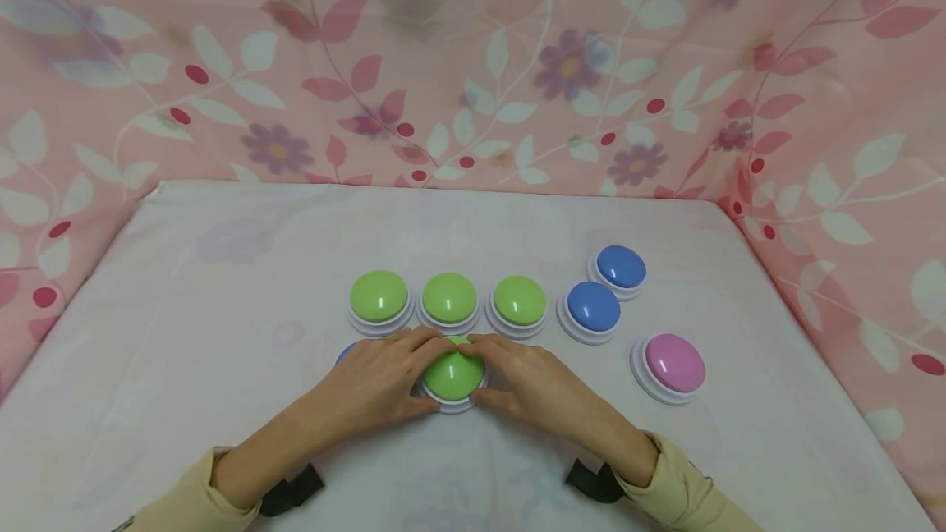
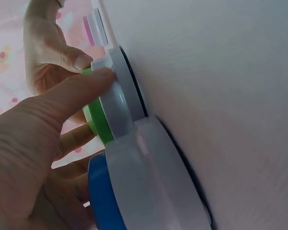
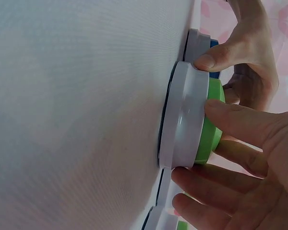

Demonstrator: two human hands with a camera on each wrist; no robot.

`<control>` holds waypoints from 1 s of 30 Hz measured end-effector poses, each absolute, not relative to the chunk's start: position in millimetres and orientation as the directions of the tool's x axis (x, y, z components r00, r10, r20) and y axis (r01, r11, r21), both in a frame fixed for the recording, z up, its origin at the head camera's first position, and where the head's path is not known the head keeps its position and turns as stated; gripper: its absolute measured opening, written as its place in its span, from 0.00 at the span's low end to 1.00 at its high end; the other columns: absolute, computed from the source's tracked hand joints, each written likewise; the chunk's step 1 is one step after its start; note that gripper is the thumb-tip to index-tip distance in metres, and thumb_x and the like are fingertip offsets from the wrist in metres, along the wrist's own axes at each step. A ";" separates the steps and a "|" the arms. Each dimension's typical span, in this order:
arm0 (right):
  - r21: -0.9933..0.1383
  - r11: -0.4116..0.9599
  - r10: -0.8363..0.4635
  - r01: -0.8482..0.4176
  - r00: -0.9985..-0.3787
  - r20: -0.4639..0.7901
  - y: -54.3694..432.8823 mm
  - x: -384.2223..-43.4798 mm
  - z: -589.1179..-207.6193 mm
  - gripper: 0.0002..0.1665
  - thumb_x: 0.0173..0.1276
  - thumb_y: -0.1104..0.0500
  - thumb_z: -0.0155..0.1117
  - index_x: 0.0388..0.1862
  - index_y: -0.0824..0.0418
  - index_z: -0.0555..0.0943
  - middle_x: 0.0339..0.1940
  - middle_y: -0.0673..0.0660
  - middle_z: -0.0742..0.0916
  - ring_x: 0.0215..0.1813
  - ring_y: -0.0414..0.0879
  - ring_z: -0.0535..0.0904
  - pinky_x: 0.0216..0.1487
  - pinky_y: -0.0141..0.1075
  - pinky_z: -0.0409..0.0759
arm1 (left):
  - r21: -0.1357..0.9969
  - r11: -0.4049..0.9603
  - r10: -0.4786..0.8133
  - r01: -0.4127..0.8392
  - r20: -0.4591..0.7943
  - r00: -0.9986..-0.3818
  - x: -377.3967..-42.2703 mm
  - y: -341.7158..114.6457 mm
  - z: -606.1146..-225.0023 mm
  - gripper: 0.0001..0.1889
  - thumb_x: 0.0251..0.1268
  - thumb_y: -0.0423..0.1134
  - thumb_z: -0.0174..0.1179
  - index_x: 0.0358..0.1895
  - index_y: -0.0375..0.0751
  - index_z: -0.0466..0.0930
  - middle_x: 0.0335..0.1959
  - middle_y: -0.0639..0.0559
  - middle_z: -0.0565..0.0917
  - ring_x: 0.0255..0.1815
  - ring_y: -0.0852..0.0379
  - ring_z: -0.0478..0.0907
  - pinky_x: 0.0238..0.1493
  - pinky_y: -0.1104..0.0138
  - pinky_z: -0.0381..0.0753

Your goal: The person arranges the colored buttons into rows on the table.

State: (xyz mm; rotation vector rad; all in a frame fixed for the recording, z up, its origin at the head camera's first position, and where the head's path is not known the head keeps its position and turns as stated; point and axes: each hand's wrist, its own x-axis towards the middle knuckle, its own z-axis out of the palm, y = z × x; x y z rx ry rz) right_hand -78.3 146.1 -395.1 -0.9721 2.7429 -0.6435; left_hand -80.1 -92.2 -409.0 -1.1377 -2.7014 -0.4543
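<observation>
A green dome push button (image 1: pixel 454 376) on a white round base sits on the white cloth, with both hands around it. My left hand (image 1: pixel 384 376) grips its left side, thumb at the near edge of the base and fingers over the far side. From the right, my right hand (image 1: pixel 528 376) holds it the same way, its thumb (image 3: pixel 230 115) against the dome's edge in the right wrist view. A blue button (image 2: pixel 103 191) stands beside it under the left hand, mostly hidden in the head view.
Just behind, three more green buttons stand in a row, the middle green one (image 1: pixel 449 298) among them. To the right are a nearer blue button (image 1: pixel 594 306), a farther blue button (image 1: pixel 621 267) and a pink button (image 1: pixel 675 363). Floral curtains (image 1: pixel 473 64) enclose the table (image 1: pixel 185 286).
</observation>
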 end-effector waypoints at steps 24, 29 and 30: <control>-0.431 0.709 -0.625 -0.558 -0.781 -0.018 146.8 -78.4 -393.2 0.32 0.62 0.50 0.74 0.64 0.52 0.76 0.63 0.50 0.82 0.59 0.44 0.81 0.58 0.41 0.80 | 0.186 0.652 0.671 0.735 0.310 -0.673 -81.9 -95.2 -406.0 0.39 0.40 0.59 0.77 0.59 0.47 0.76 0.55 0.51 0.80 0.48 0.52 0.83 0.38 0.58 0.85; -0.428 0.708 -0.629 -0.561 -0.778 -0.020 147.0 -78.8 -392.3 0.32 0.62 0.50 0.74 0.64 0.52 0.76 0.62 0.50 0.82 0.60 0.44 0.80 0.58 0.41 0.80 | 0.186 0.656 0.666 0.732 0.313 -0.677 -82.0 -95.0 -405.7 0.40 0.40 0.60 0.77 0.60 0.47 0.76 0.57 0.52 0.80 0.50 0.48 0.83 0.39 0.56 0.85; -0.427 0.707 -0.630 -0.563 -0.776 -0.019 147.0 -79.0 -392.1 0.32 0.62 0.50 0.74 0.64 0.52 0.76 0.62 0.50 0.82 0.60 0.44 0.80 0.58 0.41 0.80 | 0.188 0.657 0.664 0.730 0.314 -0.678 -81.9 -95.0 -405.8 0.40 0.40 0.60 0.77 0.60 0.47 0.76 0.58 0.51 0.80 0.50 0.47 0.83 0.39 0.56 0.85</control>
